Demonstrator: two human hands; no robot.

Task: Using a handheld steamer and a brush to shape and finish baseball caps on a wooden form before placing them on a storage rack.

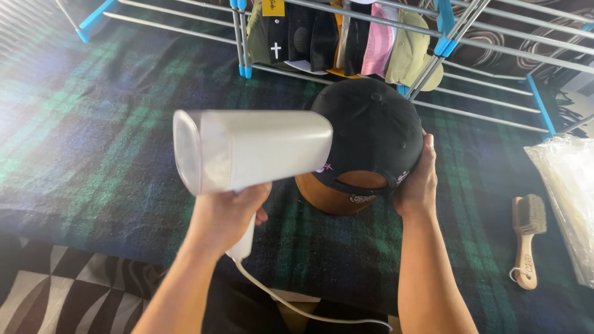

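Over a dark green-and-blue plaid blanket (93,154), both forearms come up from the bottom edge. Left hand (229,213) is fisted round the handle of a white handheld steamer (253,150), wrist bent back, thumb side toward the camera. Right hand (417,182) is cupped against the right side of a black cap (371,133), palm pressed on the crown, fingers wrapping behind and out of sight. Cap sits mid-frame just right of the steamer, on a brown rounded form (328,196) showing under its rear opening; crown button faces up toward the rack, back strap faces the camera. Steamer body lies roughly horizontal, long axis left to right, wide end pointing left, narrow end overlapping the cap's left edge; whether it touches the cap cannot be told. Handle mostly hidden by the fist; white cord (291,303) trails down and right, cut off near the bottom. Drying rack (445,25) with blue joints at top, a row of hanging caps (346,37) on it, tops cropped. Wooden brush (527,238) lies on the blanket at right, handle toward the camera, beside a clear plastic bag (569,198) cut by the right edge.
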